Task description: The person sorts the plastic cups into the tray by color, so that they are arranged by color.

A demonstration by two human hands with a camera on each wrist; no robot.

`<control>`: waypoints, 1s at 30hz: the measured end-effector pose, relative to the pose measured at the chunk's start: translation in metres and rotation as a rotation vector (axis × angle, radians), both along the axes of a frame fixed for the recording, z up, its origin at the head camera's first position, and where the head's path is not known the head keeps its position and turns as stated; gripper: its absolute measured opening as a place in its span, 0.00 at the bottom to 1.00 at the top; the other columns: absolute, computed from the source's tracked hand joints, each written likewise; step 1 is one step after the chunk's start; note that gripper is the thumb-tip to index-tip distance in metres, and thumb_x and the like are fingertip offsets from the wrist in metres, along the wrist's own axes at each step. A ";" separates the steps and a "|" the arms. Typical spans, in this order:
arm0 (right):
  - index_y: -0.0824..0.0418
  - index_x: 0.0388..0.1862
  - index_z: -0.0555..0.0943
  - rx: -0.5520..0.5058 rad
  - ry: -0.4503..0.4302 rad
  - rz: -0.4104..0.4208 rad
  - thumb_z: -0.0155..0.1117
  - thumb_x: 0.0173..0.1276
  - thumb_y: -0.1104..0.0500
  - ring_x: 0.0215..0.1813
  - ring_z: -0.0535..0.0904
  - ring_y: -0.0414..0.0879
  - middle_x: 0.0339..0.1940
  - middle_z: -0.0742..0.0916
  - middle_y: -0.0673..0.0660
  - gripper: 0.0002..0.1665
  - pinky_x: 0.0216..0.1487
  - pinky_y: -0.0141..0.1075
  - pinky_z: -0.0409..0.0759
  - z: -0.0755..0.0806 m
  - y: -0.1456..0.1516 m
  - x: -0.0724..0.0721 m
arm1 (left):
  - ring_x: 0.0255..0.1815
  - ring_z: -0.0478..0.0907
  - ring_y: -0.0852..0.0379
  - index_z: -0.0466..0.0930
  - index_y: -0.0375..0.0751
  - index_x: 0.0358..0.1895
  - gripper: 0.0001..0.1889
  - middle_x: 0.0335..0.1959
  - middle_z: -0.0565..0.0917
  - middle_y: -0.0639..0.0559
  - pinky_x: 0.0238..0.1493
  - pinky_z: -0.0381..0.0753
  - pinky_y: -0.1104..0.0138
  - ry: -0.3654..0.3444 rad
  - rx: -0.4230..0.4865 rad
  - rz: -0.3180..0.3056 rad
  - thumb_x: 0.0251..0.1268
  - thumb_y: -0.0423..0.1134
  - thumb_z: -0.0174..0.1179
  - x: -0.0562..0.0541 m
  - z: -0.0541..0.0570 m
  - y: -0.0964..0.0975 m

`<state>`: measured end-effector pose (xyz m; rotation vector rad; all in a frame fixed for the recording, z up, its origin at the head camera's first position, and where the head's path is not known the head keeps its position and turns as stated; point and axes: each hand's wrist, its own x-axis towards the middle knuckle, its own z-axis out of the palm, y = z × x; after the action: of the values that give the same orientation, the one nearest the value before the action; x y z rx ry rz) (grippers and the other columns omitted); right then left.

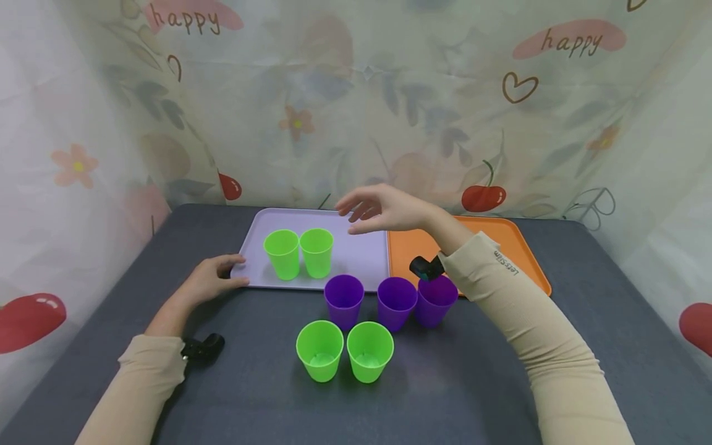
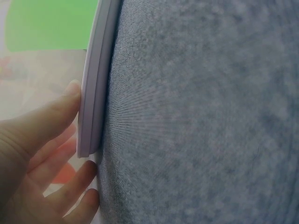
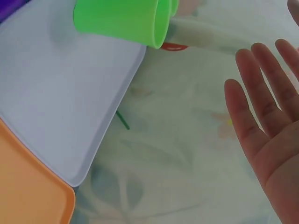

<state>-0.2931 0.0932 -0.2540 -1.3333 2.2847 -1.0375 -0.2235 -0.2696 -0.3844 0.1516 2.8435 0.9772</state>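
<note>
Left hand (image 1: 208, 281) – loose fingers touching lilac tray (image 1: 358, 262), left edge. Green cups (image 1: 283, 254): two on tray, two in front – likely light, stiff, slick; pinch rim. Right hand (image 1: 392, 210) raised near tray's right end, fingers relaxed, holding nothing.

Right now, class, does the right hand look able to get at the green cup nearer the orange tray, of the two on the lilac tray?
Probably yes: the right hand is raised and empty, and nothing appears to stand between it and that upright green cup.
</note>
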 end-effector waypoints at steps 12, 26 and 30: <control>0.67 0.57 0.74 -0.138 -0.039 0.055 0.66 0.59 0.65 0.50 0.82 0.47 0.52 0.83 0.62 0.26 0.54 0.42 0.80 -0.011 0.030 0.039 | 0.66 0.64 0.32 0.68 0.34 0.63 0.31 0.65 0.67 0.29 0.65 0.62 0.42 0.018 0.002 -0.009 0.58 0.46 0.63 0.001 -0.001 -0.001; 0.65 0.57 0.74 -0.154 -0.059 0.138 0.68 0.57 0.65 0.54 0.81 0.42 0.54 0.82 0.64 0.27 0.56 0.40 0.79 -0.040 0.045 0.088 | 0.66 0.63 0.33 0.68 0.33 0.63 0.32 0.67 0.64 0.29 0.65 0.61 0.42 0.003 -0.004 -0.003 0.58 0.46 0.63 -0.001 -0.001 0.000; 0.66 0.58 0.73 -0.167 -0.030 0.176 0.68 0.57 0.63 0.55 0.80 0.40 0.53 0.81 0.66 0.29 0.56 0.39 0.79 -0.050 0.047 0.097 | 0.67 0.63 0.33 0.68 0.33 0.63 0.32 0.67 0.64 0.30 0.66 0.61 0.42 -0.003 0.002 -0.002 0.58 0.47 0.63 -0.001 0.000 0.001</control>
<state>-0.1964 0.1400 -0.3043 -1.5403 2.0531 -1.1998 -0.2243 -0.2689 -0.3846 0.1529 2.8394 0.9785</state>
